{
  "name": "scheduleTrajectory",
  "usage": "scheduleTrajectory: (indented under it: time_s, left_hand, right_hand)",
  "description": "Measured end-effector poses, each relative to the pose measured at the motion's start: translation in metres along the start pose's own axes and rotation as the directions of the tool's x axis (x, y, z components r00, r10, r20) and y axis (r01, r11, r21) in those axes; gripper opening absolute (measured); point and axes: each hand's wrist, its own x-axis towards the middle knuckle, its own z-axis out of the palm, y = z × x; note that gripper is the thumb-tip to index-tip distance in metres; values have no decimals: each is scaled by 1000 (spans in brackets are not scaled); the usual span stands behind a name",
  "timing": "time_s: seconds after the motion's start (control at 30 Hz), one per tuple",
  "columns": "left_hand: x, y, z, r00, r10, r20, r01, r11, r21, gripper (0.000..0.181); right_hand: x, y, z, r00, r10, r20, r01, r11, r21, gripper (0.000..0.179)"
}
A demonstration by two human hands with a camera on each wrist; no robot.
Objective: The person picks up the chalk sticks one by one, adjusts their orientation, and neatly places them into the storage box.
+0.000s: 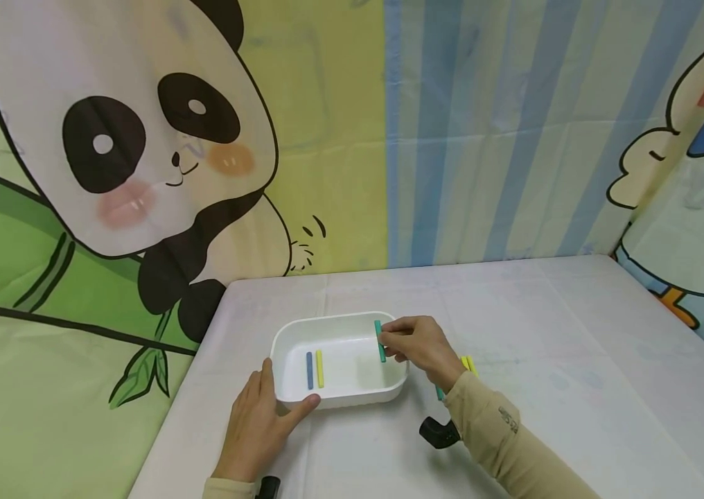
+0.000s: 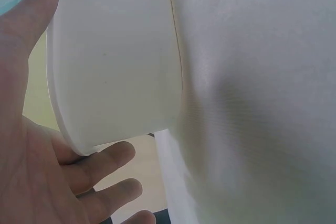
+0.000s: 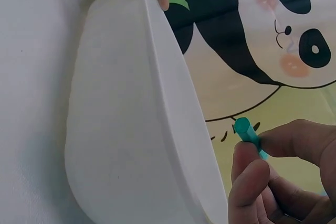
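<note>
A green stick [image 1: 380, 341] is above the right end of a white tray [image 1: 352, 399], its middle pinched between the thumb and fingers of the right hand [image 1: 419, 346]. I judge it light and stiff, perhaps brittle, so I would hold it mid-length, gently. The left hand [image 1: 257, 424] touches the tray's near left corner, fingers apart. The tray looks light and smooth, likely to slide; I would steady it by its rim. Inside, a blue stick [image 1: 310, 370] lies just beside a yellow stick [image 1: 320, 369]. The bench [image 1: 583, 360] has a pale, creased covering. Behind it I see a printed wall: a panda [image 1: 127, 55] at left, blue stripes [image 1: 520, 138] at right.
</note>
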Motion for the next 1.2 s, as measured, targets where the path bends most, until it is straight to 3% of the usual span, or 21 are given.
scheduleTrajectory:
  time_s: [0.8, 1.2]
  left_hand:
    - [1, 0, 0, 1000, 0, 5, 0, 1000, 27, 122]
    - [0, 0, 0, 1000, 1, 0, -1, 999, 40, 121]
  right_hand:
    - [17, -5, 54, 999, -16, 30, 17, 1000, -16, 19]
    - [29, 2, 77, 998, 67, 13, -66, 996, -54, 14]
